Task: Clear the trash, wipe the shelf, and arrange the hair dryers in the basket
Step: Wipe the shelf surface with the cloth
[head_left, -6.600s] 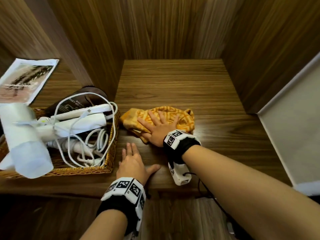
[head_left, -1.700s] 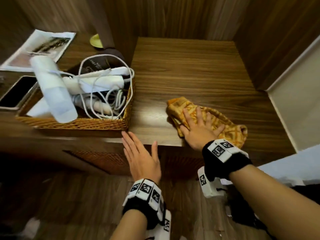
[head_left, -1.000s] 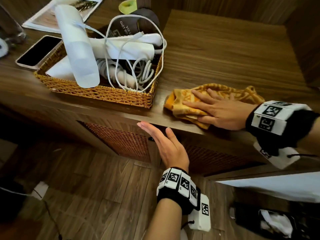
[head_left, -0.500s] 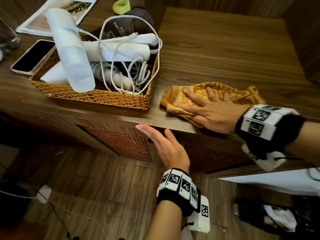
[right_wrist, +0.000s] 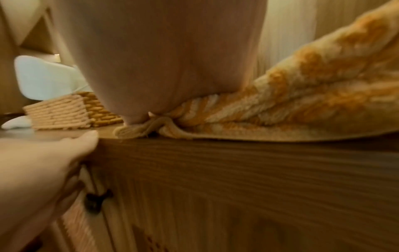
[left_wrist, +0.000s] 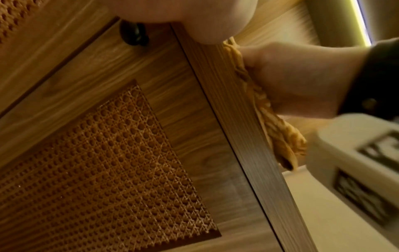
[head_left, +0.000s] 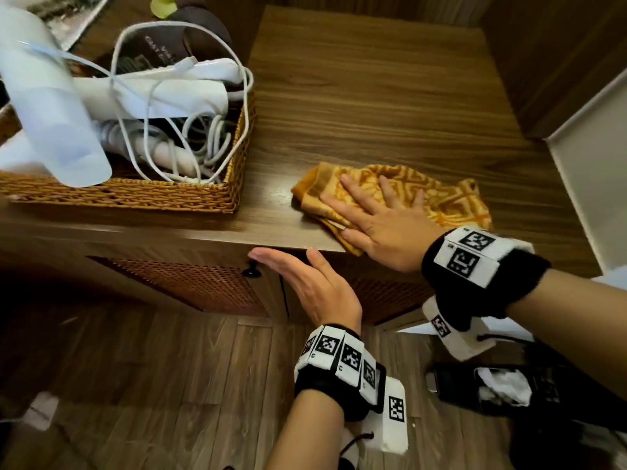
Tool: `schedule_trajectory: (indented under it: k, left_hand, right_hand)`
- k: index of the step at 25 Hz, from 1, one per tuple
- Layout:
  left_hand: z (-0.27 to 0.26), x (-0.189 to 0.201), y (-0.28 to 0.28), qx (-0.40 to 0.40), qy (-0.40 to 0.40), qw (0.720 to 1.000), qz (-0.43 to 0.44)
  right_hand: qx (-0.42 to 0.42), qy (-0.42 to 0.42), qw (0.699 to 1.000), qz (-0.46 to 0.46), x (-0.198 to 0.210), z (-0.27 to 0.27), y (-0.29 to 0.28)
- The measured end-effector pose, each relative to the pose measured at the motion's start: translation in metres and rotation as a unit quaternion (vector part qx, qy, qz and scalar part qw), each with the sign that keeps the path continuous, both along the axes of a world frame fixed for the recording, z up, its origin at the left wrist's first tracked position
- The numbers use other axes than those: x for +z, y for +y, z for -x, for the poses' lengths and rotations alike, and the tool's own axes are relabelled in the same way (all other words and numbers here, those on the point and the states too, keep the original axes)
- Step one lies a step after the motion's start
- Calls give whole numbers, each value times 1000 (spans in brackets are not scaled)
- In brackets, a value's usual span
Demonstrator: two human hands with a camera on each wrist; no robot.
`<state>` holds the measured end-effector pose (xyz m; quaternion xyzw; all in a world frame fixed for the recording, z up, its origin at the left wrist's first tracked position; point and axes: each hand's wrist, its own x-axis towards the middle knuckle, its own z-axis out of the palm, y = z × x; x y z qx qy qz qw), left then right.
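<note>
My right hand (head_left: 376, 215) lies flat with spread fingers on an orange patterned cloth (head_left: 441, 198) at the front edge of the wooden shelf (head_left: 373, 106); the cloth's folds (right_wrist: 302, 102) hang slightly over that edge. My left hand (head_left: 298, 276) is held flat, palm up, just below the shelf's front edge, holding nothing. On the left of the shelf, a wicker basket (head_left: 135, 198) holds white hair dryers (head_left: 152, 93) with tangled white cords. A big white dryer barrel (head_left: 51, 106) sticks out over the basket's front rim.
Below the shelf are cabinet doors with woven cane panels (head_left: 190, 283) and a dark knob (head_left: 251, 271). A brown pouch (head_left: 190, 25) and a printed leaflet (head_left: 64, 15) lie behind the basket. A dark bin holding white paper (head_left: 502, 388) stands on the floor at right.
My right hand has slid the cloth along the front edge, away from the basket. My left hand stays cupped under the edge.
</note>
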<state>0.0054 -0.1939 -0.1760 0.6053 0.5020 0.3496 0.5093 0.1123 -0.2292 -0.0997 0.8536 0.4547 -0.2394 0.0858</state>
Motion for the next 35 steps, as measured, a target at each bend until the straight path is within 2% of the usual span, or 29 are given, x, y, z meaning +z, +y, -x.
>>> schedule_trajectory:
  k: [2,4,6,7,9,11,12,16,18,21,26,29,31,33,35]
  left_hand:
    - [-3,-2,-8,-11,1,1000,9]
    - [-5,1,-15,-21,-2,999,25]
    - [-8,4,-20,-26,-4,999,36]
    - [-10,4,-23,-29,-4,999,37]
    - [-14,4,-31,-36,2,999,35]
    - [-17,3,-38,-47,6,998,36]
    - [-19,3,-41,-52,6,998,40]
    - [-27,7,-52,-62,8,997,55]
    - [-31,8,-61,-67,8,996,58]
    - [-37,8,-73,-75,7,995,67]
    - [-37,6,-83,-101,10,993,67]
    - [-44,18,-94,-128,18,987,96]
    - [-41,35,-108,-169,18,979,112]
    - [-24,54,-120,-254,1,966,51]
    - [-15,68,-104,-349,26,931,-102]
  right_hand:
    - [2,-8,1000,16,-4,-6,-32]
    - [-75,2,997,34,0,-22,-61]
    - [-151,14,988,26,4,-33,-62]
    - [-162,14,987,13,5,-31,-56]
    - [-132,8,991,1,2,-21,-50]
    - [-97,-1,995,14,-5,-16,-69]
    - [-105,1,994,17,-4,-20,-82]
    - [-242,33,970,5,7,-43,-97]
    - [-226,31,974,3,5,-35,-92]
    - [-192,23,981,18,-1,-26,-121]
    - [-317,47,947,-4,8,-54,-137]
    - [-279,30,960,-9,-1,-40,-144]
    - [-282,37,959,-4,-3,-38,-163]
    - [-322,50,946,0,1,-47,-172]
    - [-346,52,937,-8,3,-56,-167]
